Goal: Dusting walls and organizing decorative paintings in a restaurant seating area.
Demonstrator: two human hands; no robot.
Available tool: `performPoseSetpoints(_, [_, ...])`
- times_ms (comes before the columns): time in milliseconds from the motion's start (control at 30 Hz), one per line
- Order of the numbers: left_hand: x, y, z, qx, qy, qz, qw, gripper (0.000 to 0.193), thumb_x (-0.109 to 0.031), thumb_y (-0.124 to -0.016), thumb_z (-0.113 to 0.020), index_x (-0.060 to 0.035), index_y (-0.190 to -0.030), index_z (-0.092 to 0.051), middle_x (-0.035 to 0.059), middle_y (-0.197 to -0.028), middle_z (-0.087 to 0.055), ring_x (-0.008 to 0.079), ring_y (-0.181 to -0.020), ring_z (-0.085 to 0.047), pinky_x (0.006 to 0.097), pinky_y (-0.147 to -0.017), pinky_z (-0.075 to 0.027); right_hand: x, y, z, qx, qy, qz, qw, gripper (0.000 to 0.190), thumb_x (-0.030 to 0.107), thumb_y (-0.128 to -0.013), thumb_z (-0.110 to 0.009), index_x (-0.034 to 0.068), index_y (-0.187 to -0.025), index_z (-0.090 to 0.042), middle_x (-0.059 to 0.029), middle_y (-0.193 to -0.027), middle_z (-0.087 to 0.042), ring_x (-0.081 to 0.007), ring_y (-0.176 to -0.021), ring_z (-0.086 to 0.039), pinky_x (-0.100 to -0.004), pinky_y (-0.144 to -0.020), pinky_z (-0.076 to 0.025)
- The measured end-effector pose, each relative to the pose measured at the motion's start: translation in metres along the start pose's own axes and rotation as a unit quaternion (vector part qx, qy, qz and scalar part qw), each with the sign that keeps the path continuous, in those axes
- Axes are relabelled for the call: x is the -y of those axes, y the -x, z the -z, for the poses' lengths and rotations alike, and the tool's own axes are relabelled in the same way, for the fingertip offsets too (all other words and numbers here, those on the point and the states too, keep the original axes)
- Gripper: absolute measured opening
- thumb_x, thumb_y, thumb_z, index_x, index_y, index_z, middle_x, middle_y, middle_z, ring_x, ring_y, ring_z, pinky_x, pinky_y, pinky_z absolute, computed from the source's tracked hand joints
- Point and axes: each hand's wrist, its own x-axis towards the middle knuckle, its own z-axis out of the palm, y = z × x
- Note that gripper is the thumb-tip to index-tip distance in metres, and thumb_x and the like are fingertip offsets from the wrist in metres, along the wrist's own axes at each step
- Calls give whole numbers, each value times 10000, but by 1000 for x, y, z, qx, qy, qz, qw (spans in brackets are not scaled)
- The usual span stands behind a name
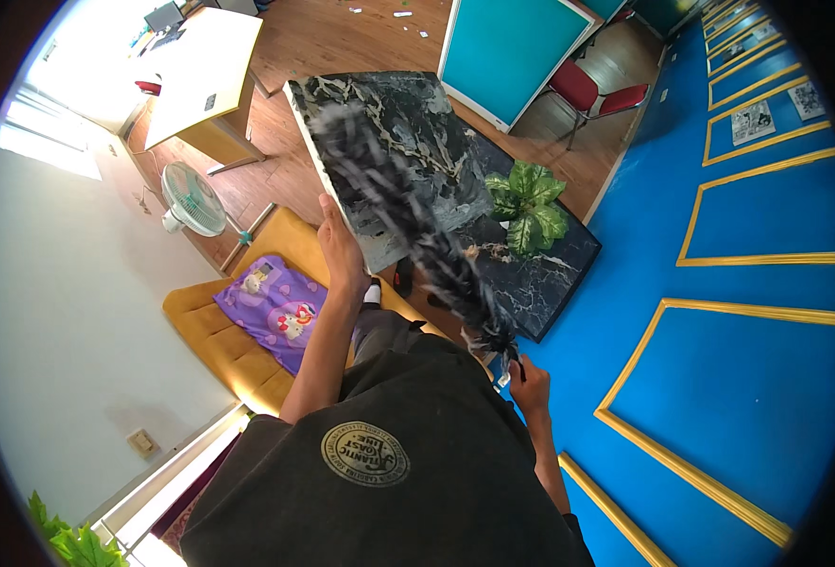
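Note:
My left hand (pixel 341 248) grips the left edge of a canvas painting (pixel 453 159) in dark, marbled greys with pale gold streaks. Its thumb lies along the white side of the canvas. In my right hand (pixel 530 386) is the handle end of a fluffy grey-and-black feather duster (pixel 424 227). The duster stretches diagonally over the painting's face, blurred at its far end, and I cannot tell whether it touches the surface. Below and to the right of the painting is a black marble-patterned table (pixel 531 294).
A leafy potted plant (pixel 531 205) stands on the table. A mustard sofa (pixel 212 312) with a purple pillow (pixel 275 308) is at left, near a fan (pixel 194 198). Beyond are a desk (pixel 212 71), a teal partition (pixel 509 57) and a red chair (pixel 587 88). A blue wall (pixel 750 383) with gold moulding runs along the right.

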Motion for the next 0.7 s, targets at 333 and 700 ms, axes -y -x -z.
performPoseSetpoints(333, [-2, -4, -8, -59, -6, -36, 998, 549, -505, -946, -357, -20, -886, -610, 23, -765, -590, 73, -640, -509, 224, -573, -429, -2, -13, -11, 7, 2, -41, 999, 253, 252, -861, -585, 23, -756, -564, -179, -554, -550, -367, -502, -559, -421, -442, -412])
performPoseSetpoints(700, [-3, 1, 1, -32, -25, -14, 999, 600, -524, -940, -346, 15, -949, -608, 61, -861, -625, 115, -722, -573, 251, -668, -480, 15, -30, -13, -45, -38, -45, 997, 226, 173, -873, -554, -25, -763, -553, -211, -539, -502, -377, -477, -522, -415, -417, -339])
